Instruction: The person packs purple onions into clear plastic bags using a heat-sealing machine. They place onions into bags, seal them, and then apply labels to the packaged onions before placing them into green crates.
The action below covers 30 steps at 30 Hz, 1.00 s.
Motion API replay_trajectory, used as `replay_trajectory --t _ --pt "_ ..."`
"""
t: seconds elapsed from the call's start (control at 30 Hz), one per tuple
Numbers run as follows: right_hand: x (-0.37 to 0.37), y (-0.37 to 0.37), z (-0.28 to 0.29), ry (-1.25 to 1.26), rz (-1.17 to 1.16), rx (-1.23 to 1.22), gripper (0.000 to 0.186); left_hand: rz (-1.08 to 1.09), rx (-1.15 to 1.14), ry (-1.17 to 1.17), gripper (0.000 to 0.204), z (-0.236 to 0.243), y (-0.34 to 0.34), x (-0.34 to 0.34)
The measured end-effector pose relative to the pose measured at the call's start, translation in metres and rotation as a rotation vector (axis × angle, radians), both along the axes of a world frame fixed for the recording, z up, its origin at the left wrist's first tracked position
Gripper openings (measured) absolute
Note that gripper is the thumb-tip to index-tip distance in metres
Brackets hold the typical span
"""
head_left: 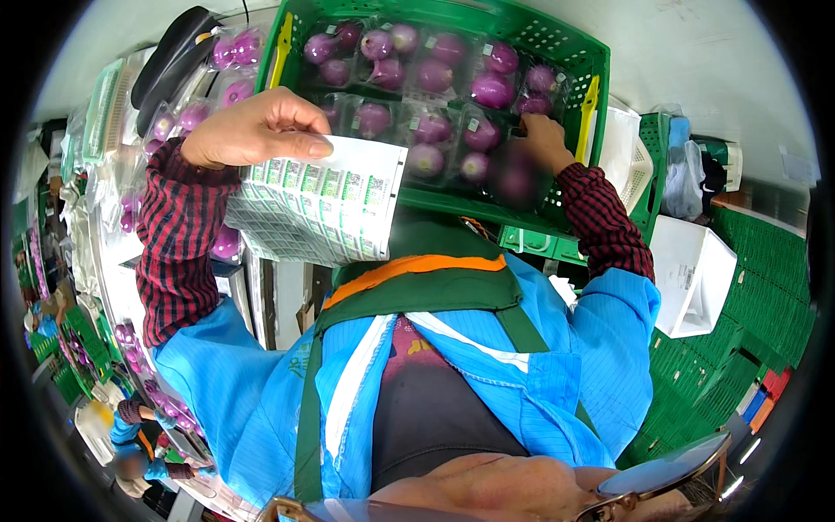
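Pinching a label sheet (323, 202) left of centre, the left hand (259, 128) holds its top edge.
Packaged red onions (432, 130), upper centre, lie between sheet and right hand (546, 144), whose grip cannot be told.

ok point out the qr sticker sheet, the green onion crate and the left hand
QR sticker sheet (323, 202), head view: printed face
Green onion crate (527, 36), head view: far wall
Left hand (246, 127), head view: back

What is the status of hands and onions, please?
Left hand holding label sheet; right hand at packed purple onions. Onions inside green crate. Sheet hides crate's near left corner.
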State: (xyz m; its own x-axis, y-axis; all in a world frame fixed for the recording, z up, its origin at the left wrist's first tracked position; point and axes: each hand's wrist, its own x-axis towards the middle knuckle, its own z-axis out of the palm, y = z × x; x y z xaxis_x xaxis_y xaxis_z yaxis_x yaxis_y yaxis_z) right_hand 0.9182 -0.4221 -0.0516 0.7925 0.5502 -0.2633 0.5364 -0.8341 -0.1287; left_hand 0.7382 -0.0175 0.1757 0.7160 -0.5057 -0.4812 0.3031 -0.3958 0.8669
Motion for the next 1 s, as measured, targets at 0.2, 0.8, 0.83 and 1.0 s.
replay_trajectory --t 0.2,0.8,0.83,1.0 --pt "0.013 -0.008 -0.013 0.120 0.002 0.071 0.024 0.084 -0.009 0.029 0.023 -0.003 0.008 -0.016" --pt "-0.053 0.034 0.029 0.286 -0.019 0.647 0.020 1.542 -0.149 -0.601 0.029 0.013 0.241 -0.136" --pt "-0.052 0.037 0.027 0.282 -0.001 0.653 0.020 1.691 -0.198 -0.576 0.028 0.018 0.255 -0.140" --pt "-0.056 0.053 0.029 0.234 0.057 0.632 0.017 1.862 -0.332 -0.854 0.018 -0.011 0.354 -0.198"
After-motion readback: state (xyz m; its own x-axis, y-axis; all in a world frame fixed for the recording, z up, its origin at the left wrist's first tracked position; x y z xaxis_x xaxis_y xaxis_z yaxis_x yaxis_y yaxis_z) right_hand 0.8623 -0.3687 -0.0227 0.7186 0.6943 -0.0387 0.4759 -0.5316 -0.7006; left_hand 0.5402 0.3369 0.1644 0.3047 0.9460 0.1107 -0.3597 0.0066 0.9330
